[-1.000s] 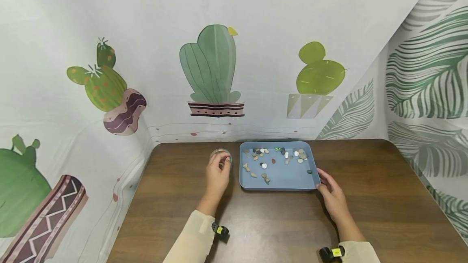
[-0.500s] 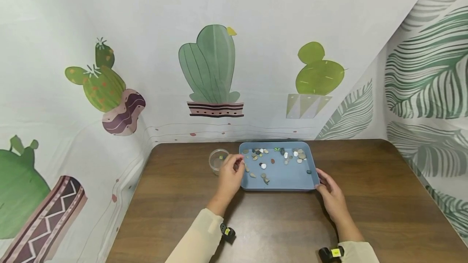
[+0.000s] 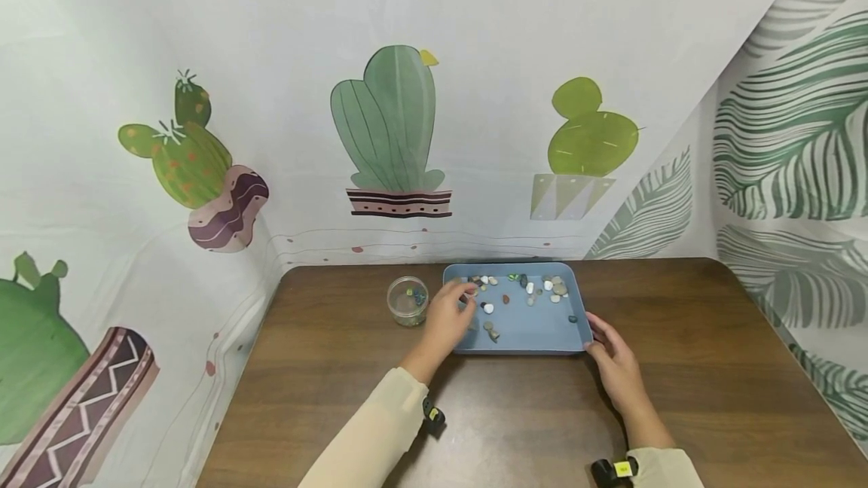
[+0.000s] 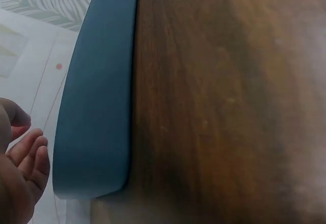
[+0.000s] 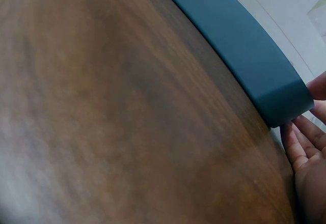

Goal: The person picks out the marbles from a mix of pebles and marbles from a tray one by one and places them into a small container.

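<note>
A shallow blue tray (image 3: 532, 333) lies on the table with several small pebbles in it, among them a white pebble (image 3: 488, 309), a reddish-brown pebble (image 3: 505, 299) and a dark green pebble (image 3: 573, 318). Over the tray's left part hovers my left hand (image 3: 447, 322), fingers loosely bent and thumb apart, with nothing seen between them; it hides some pebbles. In the left wrist view, the fingers (image 4: 38, 160) rise beside the tray wall. My right hand (image 3: 620, 371) grips the tray's near right corner, thumb at the rim and fingers along the outer side.
Left of the tray stands a clear round jar (image 3: 398, 316) without a lid, with green and blue pieces inside. The brown wooden table (image 3: 515, 413) reaches back to a white cloth (image 3: 495, 134) printed with cacti.
My left hand has moved right from the jar to over the tray. Dark blue-green pieces now show in the jar beside the green one. The right hand has stayed on the tray.
</note>
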The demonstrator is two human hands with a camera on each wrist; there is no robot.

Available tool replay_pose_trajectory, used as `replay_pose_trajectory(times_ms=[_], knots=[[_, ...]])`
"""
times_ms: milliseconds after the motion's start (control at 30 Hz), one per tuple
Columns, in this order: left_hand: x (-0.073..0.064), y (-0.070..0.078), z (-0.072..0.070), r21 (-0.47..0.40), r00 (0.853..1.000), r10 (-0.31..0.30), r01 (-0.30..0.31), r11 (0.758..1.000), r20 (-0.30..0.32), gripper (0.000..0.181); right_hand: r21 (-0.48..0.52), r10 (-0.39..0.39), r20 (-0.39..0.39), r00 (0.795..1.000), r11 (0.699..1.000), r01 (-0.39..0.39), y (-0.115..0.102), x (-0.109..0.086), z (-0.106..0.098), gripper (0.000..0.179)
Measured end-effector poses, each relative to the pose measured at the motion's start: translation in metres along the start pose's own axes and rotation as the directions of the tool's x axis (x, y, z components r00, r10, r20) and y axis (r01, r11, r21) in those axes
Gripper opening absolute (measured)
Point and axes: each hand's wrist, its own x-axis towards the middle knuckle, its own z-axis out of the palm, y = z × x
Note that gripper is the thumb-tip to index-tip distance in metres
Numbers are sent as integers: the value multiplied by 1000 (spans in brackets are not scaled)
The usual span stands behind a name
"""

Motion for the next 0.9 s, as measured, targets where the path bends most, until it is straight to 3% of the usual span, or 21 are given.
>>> replay_pose_trajectory(times_ms=[233, 500, 633, 833, 900], knots=[[14, 5, 11, 98, 990, 1, -16, 995, 143, 33, 4, -2, -7, 1000, 1000, 2, 1, 0, 1, 48], [27, 14, 17, 151, 950, 26, -77, 985, 312, 39, -16, 17, -10, 1000, 1000, -17, 1, 0, 0, 48], [32, 15, 19, 183, 935, 10, -80, 980, 355, 41, -12, 23, -10, 1000, 1000, -23, 0, 0, 1, 48], [37, 16, 27, 256, 919, 58, -168, 952, 389, 43, -9, 22, -14, 1000, 1000, -22, 0, 1, 1, 48], [39, 17, 30, 270, 918, 54, -171, 948, 392, 42, -6, 20, -14, 1000, 1000, -20, 0, 1, 1, 48]])
